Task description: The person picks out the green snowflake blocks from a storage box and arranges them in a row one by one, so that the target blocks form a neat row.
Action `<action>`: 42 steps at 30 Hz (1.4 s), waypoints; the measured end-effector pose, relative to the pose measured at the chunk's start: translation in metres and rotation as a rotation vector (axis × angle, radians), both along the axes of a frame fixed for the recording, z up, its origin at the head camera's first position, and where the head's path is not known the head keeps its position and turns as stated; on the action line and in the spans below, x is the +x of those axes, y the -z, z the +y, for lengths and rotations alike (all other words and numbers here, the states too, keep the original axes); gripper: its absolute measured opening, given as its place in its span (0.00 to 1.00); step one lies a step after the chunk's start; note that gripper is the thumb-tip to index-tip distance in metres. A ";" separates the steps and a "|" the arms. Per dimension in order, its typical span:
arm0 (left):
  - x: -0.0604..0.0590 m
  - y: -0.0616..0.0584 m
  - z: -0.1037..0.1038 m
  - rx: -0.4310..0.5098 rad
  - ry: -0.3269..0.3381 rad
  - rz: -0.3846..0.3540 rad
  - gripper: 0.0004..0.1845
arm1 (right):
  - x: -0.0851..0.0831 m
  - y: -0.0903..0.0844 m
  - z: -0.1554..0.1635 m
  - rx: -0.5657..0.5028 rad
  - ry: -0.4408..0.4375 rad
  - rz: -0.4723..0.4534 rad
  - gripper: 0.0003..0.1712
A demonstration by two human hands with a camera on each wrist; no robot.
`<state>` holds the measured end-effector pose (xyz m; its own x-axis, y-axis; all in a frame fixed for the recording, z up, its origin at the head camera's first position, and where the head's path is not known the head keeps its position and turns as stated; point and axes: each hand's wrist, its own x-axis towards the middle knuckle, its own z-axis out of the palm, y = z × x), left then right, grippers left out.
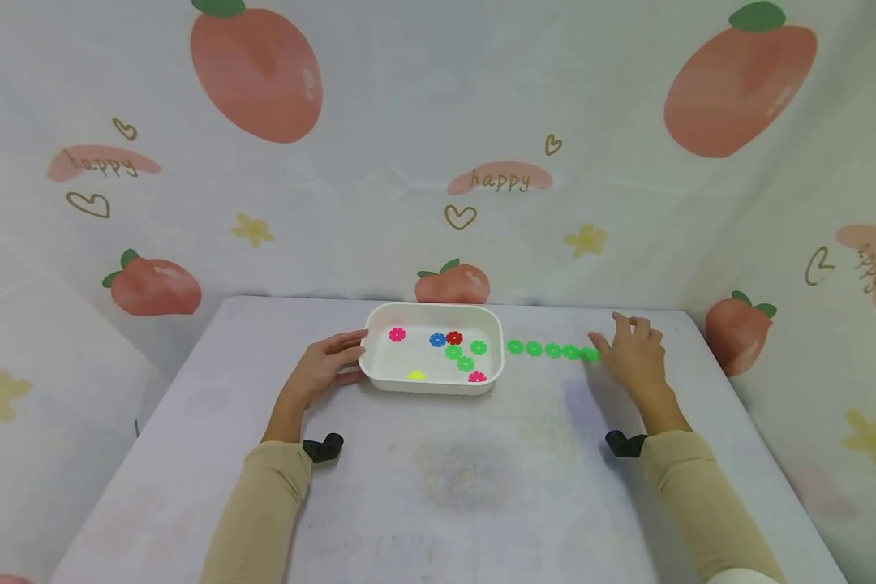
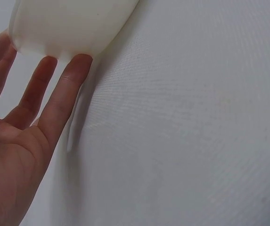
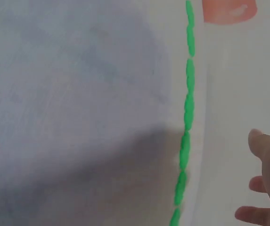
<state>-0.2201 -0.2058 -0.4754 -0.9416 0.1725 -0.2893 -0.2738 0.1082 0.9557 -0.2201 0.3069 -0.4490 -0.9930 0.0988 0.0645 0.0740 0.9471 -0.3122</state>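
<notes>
White tray (image 1: 380,377) on the bench: left hand (image 1: 324,365) rests straight fingers on its left wall. Right of the tray, a green disc row (image 1: 552,350); right hand (image 1: 635,357), fingers relaxed and empty, at its far end. Best kept steady, discs aligned.

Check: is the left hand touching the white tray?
Touching. In the left wrist view, the left hand has its fingertips pressed against the wall of the white tray.

- Sleeves: long, plain beige-tan, close-fitting, one on each forearm, each ended just short of the wrist.
- Wrist mounts: a small black camera bracket was strapped at the cuff of each sleeve.
- Left hand (image 1: 323,369): bare, no rings, no glove.
- Right hand (image 1: 633,357): bare, no rings, no glove.
</notes>
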 end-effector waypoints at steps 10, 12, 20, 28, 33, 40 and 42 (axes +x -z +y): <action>0.001 0.001 0.000 -0.004 -0.007 0.002 0.29 | -0.005 -0.019 -0.029 0.040 -0.094 0.016 0.46; 0.001 0.001 0.000 -0.005 -0.006 0.006 0.29 | -0.007 -0.022 -0.035 0.036 -0.104 0.013 0.47; 0.002 0.000 0.001 0.000 -0.017 0.005 0.27 | -0.010 -0.031 -0.058 0.066 -0.138 -0.008 0.49; 0.001 -0.003 0.002 -0.025 -0.008 -0.001 0.26 | -0.006 -0.033 -0.078 0.102 -0.185 0.003 0.50; 0.001 -0.004 0.002 -0.022 -0.006 -0.004 0.26 | -0.006 -0.033 -0.092 0.111 -0.216 0.013 0.50; 0.001 -0.002 0.002 -0.015 -0.016 0.000 0.25 | -0.003 -0.034 -0.112 0.114 -0.270 0.021 0.49; 0.000 -0.001 0.002 -0.013 -0.016 0.000 0.25 | -0.003 -0.032 -0.117 0.118 -0.281 0.024 0.50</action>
